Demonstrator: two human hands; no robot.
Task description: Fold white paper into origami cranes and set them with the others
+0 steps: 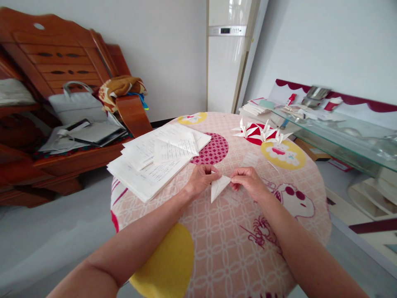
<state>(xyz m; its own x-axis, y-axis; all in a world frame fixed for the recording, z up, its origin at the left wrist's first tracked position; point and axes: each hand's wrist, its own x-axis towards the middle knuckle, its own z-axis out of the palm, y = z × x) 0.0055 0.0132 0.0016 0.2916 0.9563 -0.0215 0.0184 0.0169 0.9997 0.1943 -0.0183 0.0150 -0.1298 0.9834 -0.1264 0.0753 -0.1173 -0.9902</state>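
A folded white paper (218,188), roughly triangular, is held between the two hands over the middle of the tablecloth (214,248); one of its points hangs down toward the wearer; the left hand (200,181) grips its upper left edge, thumb laid along the paper and fingers curled behind; the right hand (248,182) has thumb and forefinger drawn together on its right corner, so the paper lies to the right of the one hand and to the left of the other; whether it also touches the cloth, I cannot tell.

Just beyond the left hand lies a stack of written sheets (149,182), with a creased sheet (176,148) on top; past the right hand is a thin white strip (273,166), and farther off stand white paper birds (267,132), close together; to their right is a glass shelf (335,134); a wooden bench (62,41) stands at the far left.
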